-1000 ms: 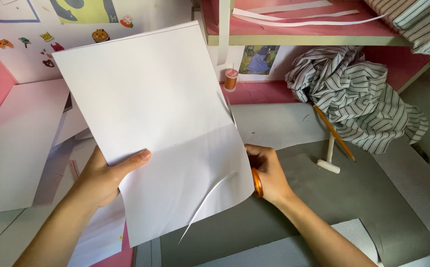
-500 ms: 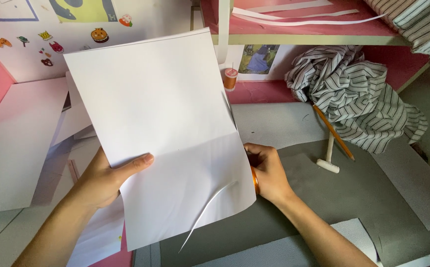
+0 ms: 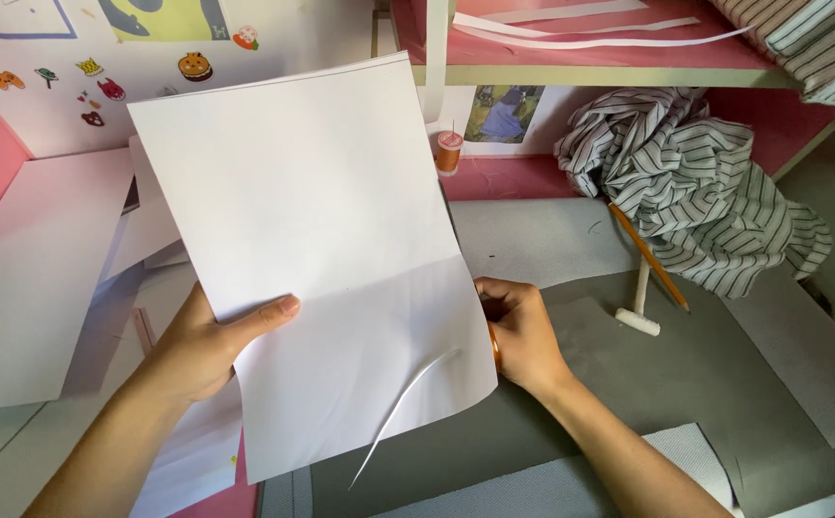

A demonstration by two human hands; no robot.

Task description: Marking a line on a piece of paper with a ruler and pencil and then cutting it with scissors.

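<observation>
Two hands hold a cut white sheet upright over the desk.

The left hand (image 3: 208, 347) is closed on the white paper sheet (image 3: 321, 240) at its left edge, thumb across the front. The sheet stands tilted above the grey desk (image 3: 686, 403); a thin curled paper strip (image 3: 408, 408) hangs from its lower part. The right hand (image 3: 521, 331) is closed at the sheet's right edge around an orange handle (image 3: 495, 345), its tool otherwise hidden. Further right lie a pencil (image 3: 649, 257) and striped cloth (image 3: 695, 182).

Paper sheet (image 3: 312, 249) smooth, matt; striped shirt (image 3: 695, 192) crumpled cloth; pencil (image 3: 649, 256) wood.
</observation>
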